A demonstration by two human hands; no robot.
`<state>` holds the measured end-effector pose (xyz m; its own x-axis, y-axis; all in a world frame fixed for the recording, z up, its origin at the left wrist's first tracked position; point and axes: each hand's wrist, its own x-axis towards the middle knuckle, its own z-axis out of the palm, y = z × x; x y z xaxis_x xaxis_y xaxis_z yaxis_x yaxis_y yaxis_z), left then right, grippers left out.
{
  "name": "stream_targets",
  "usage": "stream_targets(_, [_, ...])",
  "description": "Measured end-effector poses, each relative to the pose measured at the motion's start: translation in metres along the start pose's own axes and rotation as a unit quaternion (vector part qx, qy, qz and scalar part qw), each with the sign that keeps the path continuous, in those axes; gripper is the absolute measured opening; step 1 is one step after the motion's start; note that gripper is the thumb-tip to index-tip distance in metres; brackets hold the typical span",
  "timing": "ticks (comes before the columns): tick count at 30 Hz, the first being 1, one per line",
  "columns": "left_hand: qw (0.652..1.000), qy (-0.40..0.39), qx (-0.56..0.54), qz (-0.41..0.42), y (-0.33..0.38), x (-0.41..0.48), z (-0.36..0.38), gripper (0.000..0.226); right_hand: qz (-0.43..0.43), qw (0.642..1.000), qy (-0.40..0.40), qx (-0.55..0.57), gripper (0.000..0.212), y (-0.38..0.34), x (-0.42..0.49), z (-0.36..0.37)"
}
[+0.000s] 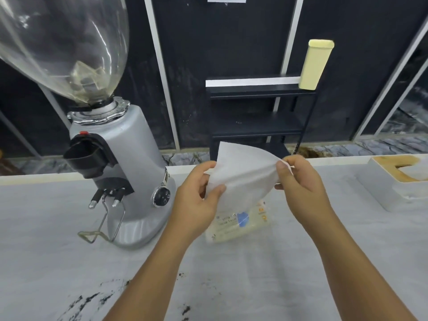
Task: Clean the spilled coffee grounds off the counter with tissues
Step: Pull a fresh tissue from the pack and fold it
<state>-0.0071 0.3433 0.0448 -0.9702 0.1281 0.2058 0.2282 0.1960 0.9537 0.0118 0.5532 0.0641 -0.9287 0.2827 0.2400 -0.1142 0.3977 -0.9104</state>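
Hands (pixel 196 201) (pixel 301 191) pinch tissue (pixel 243 179) (opposite edges).

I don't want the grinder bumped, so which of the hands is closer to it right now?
Left. The left hand holds the tissue just right of the grinder; the right hand pinches the tissue's far edge, farther right.

Just below the tissue (pixel 240 174), the pack (pixel 240 224) is half hidden by it and by the left hand (pixel 196 200). Its print is too blurred to read. The hopper (pixel 62 42) at 10 o'clock is cut by the top and left edges. The tray (pixel 398 181) at 3 o'clock runs off the right edge. The grounds (pixel 92 297) at 7 o'clock run off the bottom.
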Motion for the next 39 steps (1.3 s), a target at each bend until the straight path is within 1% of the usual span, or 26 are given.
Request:
stream_targets(3, [1.0,-0.001,-0.008,0.02,0.01,0.009,0.0,0.044,-0.043,0.999,0.029,0.018,0.018,-0.015,0.003,-0.002])
stream_targets(7, [1.0,-0.002,0.001,0.03,0.021,0.016,0.001,0.047,-0.038,0.999,0.01,-0.027,0.019,-0.021,0.016,-0.003])
stream_targets(10, [0.998,0.014,-0.017,0.061,0.029,0.015,-0.001,0.05,-0.081,0.996,0.041,0.0,0.018,-0.031,0.016,-0.011])
stream_targets(11, [0.998,0.016,-0.013,0.064,0.029,0.017,-0.001,0.051,-0.094,0.994,0.049,0.002,0.017,-0.034,0.015,-0.013])
stream_targets(14, [0.996,0.01,0.032,0.08,0.028,0.02,-0.001,0.051,-0.095,0.994,0.052,-0.005,0.011,-0.04,0.01,-0.016])
stream_targets(17, [0.993,0.012,0.035,0.11,0.031,0.019,-0.003,0.052,-0.129,0.989,0.071,-0.009,0.01,-0.048,0.004,-0.019])
stream_targets(19, [0.995,0.015,0.037,0.095,0.023,0.022,-0.002,0.051,-0.103,0.993,0.06,0.001,0.008,-0.042,0.004,-0.015])
stream_targets(22, [0.997,0.012,0.072,0.032,-0.009,0.03,0.003,0.044,-0.003,1.0,0.018,0.003,0.014,-0.014,0.012,-0.003])
stream_targets(25, [0.996,0.004,0.088,-0.006,-0.041,0.027,0.005,0.033,0.099,0.995,-0.024,-0.009,0.03,0.017,0.015,0.009])
stream_targets(27, [0.994,0.012,0.106,0.006,-0.049,0.024,0.004,0.026,0.147,0.988,-0.046,0.001,0.041,0.029,0.015,0.017])
stream_targets(29, [0.993,0.026,0.117,0.02,-0.049,0.02,0.002,0.02,0.169,0.984,-0.05,0.021,0.036,0.034,0.014,0.023])
stream_targets(32, [0.995,0.027,0.092,0.011,-0.049,0.011,-0.003,0.016,0.178,0.981,-0.061,0.043,0.022,0.036,0.012,0.027])
stream_targets(33, [0.997,0.023,0.076,0.002,-0.048,0.006,-0.004,0.017,0.186,0.979,-0.066,0.051,0.022,0.037,0.011,0.029])
stream_targets(34, [0.998,0.021,0.063,-0.004,-0.047,0.0,-0.004,0.021,0.191,0.977,-0.07,0.063,0.026,0.036,0.007,0.03])
stream_targets(36, [0.997,0.036,0.063,0.021,-0.042,-0.018,-0.004,0.033,0.207,0.972,-0.076,0.08,0.037,0.036,0.002,0.03])
stream_targets(37, [0.994,0.052,0.082,0.054,-0.04,-0.028,-0.004,0.038,0.207,0.97,-0.08,0.096,0.037,0.037,-0.001,0.03])
stream_targets(39, [0.979,0.07,0.138,0.131,-0.038,-0.048,-0.004,0.04,0.197,0.969,-0.089,0.117,0.024,0.033,-0.009,0.026])
